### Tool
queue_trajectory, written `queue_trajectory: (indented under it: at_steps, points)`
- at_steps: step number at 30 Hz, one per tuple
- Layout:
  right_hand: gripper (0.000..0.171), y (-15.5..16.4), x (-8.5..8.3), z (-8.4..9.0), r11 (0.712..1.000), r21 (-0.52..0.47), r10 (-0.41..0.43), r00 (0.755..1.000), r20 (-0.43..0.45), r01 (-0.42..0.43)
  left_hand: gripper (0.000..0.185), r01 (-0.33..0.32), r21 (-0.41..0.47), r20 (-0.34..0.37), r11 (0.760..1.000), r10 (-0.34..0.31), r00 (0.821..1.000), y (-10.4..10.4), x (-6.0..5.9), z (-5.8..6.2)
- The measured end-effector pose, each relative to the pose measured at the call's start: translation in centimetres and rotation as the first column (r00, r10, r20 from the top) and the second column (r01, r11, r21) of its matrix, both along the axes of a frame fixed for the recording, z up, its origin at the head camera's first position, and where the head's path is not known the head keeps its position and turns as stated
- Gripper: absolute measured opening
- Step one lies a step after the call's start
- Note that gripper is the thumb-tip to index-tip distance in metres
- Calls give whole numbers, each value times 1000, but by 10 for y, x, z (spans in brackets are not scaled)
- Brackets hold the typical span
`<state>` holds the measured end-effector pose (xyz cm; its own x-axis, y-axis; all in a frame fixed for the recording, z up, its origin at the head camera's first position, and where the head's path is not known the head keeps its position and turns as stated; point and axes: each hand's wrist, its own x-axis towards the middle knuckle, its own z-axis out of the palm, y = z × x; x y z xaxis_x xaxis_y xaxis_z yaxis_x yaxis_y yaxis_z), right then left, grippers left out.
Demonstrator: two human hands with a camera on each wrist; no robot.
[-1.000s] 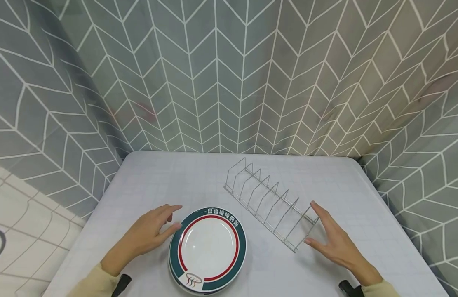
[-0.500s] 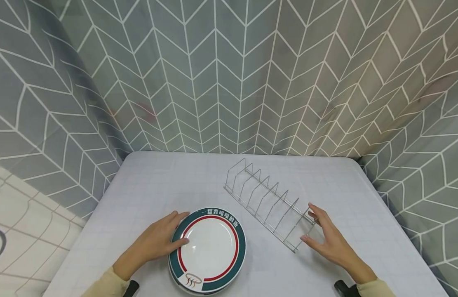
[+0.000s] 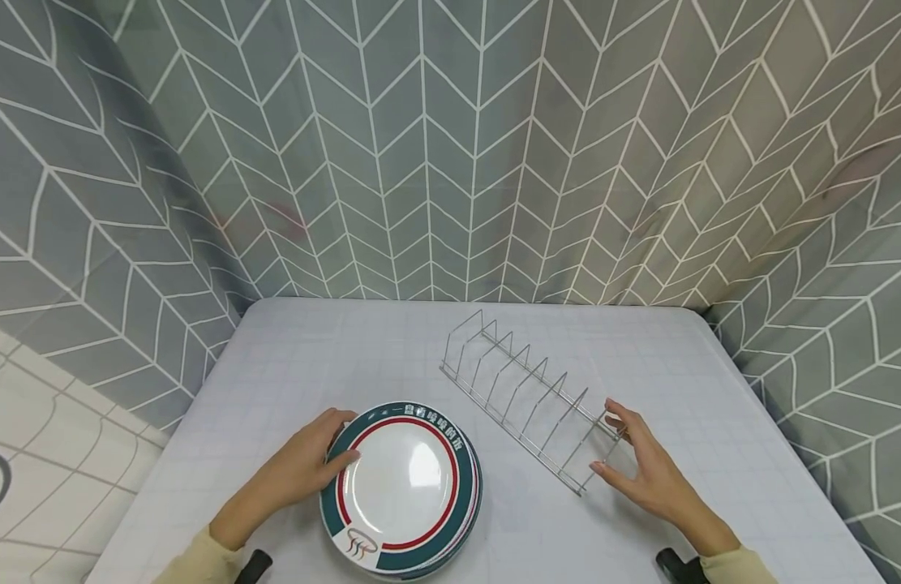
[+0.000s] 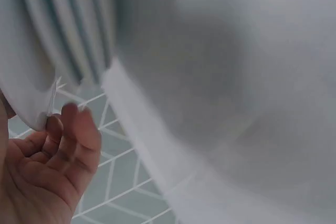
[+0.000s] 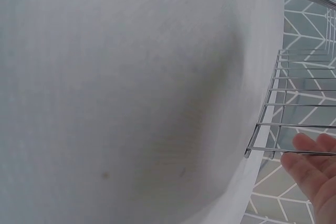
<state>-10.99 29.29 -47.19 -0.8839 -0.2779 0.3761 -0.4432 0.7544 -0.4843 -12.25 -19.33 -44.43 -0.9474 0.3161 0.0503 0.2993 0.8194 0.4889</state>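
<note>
We have the left hand [image 3: 297, 466] at lower left of center, thumb over the rim and fingers curled under: it's pinching the top plate [image 3: 402, 487]. That plate sits bottom center; left wrist view shows its held edge apart from the plate stack [image 4: 68, 24]. Right hand [image 3: 654, 478], lower right: fingers bent round the near end of the wire rack [image 3: 519, 439], thumb spread apart from them. Rack's diagonal, right of center, on the white table [image 3: 333, 357].
</note>
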Motion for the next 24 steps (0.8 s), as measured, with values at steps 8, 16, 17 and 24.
queue_trajectory:
  at_steps: [8, 16, 17, 24]
  points:
    - [93, 0, 0, 1, 1000, -4, -13, 1000, 5, 13, 61, -3, 97, -16, 995, 5, 1000, -6, 1, 20]
    - [94, 1, -1, 0, 999, -41, 12, 1000, -8, -13, 59, 44, 324, -156, 945, 7, 988, -8, 6, 34]
    - [94, 1, -1, 0, 999, -43, 13, 1000, -6, -13, 59, 56, 339, -180, 939, 7, 984, -8, 7, 36]
    - [94, 1, 0, -1, 1000, -31, -5, 1000, 7, 5, 58, 104, 369, -298, 924, 12, 954, -11, 3, 44]
